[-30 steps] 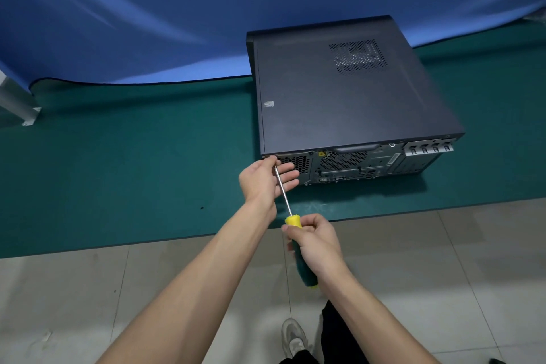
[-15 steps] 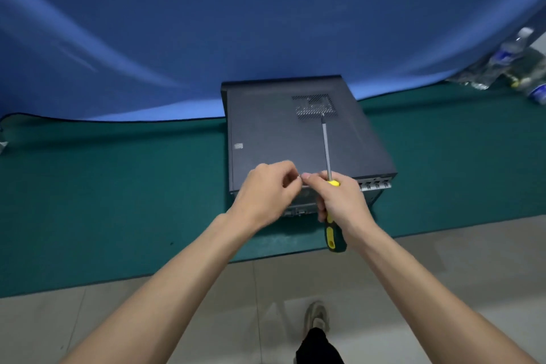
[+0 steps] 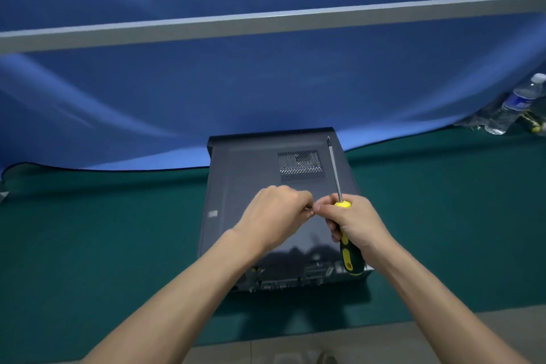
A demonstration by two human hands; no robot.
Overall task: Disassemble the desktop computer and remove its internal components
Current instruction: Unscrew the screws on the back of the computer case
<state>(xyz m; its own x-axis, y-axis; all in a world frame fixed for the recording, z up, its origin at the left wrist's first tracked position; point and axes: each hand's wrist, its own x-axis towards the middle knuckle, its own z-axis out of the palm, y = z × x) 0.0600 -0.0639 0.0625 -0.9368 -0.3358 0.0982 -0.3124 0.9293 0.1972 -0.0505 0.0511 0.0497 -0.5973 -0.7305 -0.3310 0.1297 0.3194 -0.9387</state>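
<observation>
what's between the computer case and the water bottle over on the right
In the head view, only bare green mat lies between the computer case and the water bottle; the blue cloth's lower edge hangs just behind that stretch.

You have one desktop computer (image 3: 266, 201) lying on its side on one green mat (image 3: 103, 245), with one mesh vent (image 3: 301, 165) and one small pale sticker (image 3: 213, 214) on its top panel. You hold one screwdriver (image 3: 339, 204) with a yellow and dark handle. Two hands are in view: your left hand (image 3: 274, 216) and your right hand (image 3: 357, 221). One blue cloth (image 3: 206, 91) hangs behind. At least two clear plastic bottles (image 3: 514, 106) lie far right; the clutter around them is too blurred to count.
</observation>
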